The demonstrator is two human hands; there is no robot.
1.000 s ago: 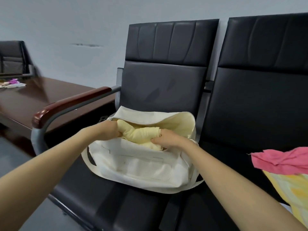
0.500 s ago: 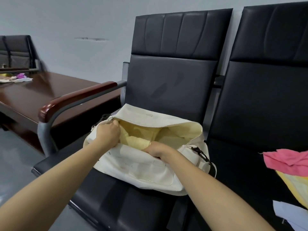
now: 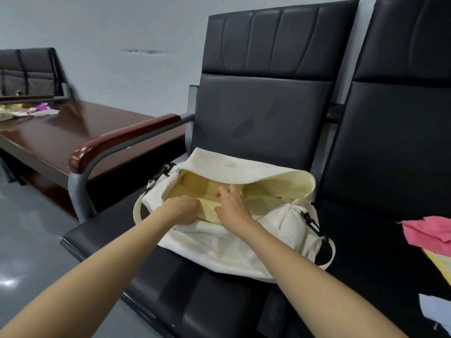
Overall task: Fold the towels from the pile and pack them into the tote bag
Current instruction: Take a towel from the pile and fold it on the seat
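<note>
Packing stage, risks noted: cream canvas tote bag [image 3: 219,245] lies slumped on the black padded chair seat [image 3: 195,301], zip mouth gaping, with a pale yellow folded towel [image 3: 195,186] inside it. Left hand [image 3: 181,209], fingers curled over the bag's near rim, holds the mouth down. Right hand [image 3: 233,206], fingers extended and nearly flat, presses on the towel and grips nothing. Likely faults: the soft walls may collapse once the rim is released, closing the mouth; pressing could rumple the fold; zip teeth may snag the cloth; a tug could slide the bag on smooth upholstery. Crumpled pink towel [image 3: 429,231] and yellow cloth [image 3: 439,262] wait on the neighbouring seat, well apart. Surroundings: wood-capped metal armrest [image 3: 122,140], dark brown polished table [image 3: 73,132] carrying small oddments, grey wall, glossy grey floor [image 3: 24,240].
</note>
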